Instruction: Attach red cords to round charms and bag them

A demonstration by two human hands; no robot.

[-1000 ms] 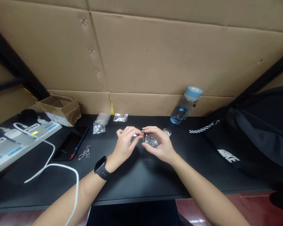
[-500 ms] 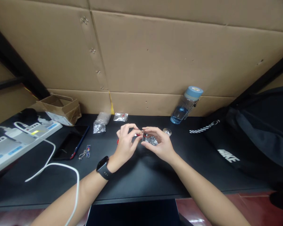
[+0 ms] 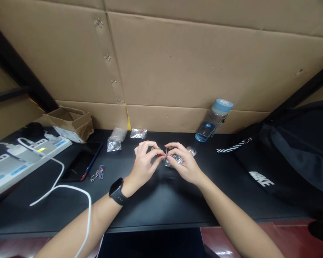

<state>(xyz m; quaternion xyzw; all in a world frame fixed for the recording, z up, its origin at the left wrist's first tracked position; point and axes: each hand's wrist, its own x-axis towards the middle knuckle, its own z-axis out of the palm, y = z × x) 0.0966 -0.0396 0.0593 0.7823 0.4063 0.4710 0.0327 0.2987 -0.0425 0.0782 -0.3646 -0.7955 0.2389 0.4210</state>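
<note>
Both my hands meet over the middle of the black table [image 3: 156, 200]. My left hand [image 3: 144, 163], with a black watch on the wrist, pinches a small red item [image 3: 159, 154] at its fingertips. My right hand [image 3: 184, 163] holds a small clear plastic bag [image 3: 172, 160] with shiny contents, its mouth facing the red item. The two hands touch at the fingertips. What the red item is stays too small to tell.
Two more small clear bags [image 3: 114, 143] [image 3: 138, 133] lie behind my hands. A blue water bottle [image 3: 212, 120] and a small round clear item [image 3: 191, 151] stand to the right, with a black bag [image 3: 285, 157] beyond. At left are a phone [image 3: 79, 165], keychain [image 3: 98, 173], white power strip [image 3: 18, 159] with cable and a cardboard box [image 3: 68, 123].
My hands have stayed together and shifted slightly; the left fingers curled tighter around the red item at the bag's mouth. Nothing else moved.
</note>
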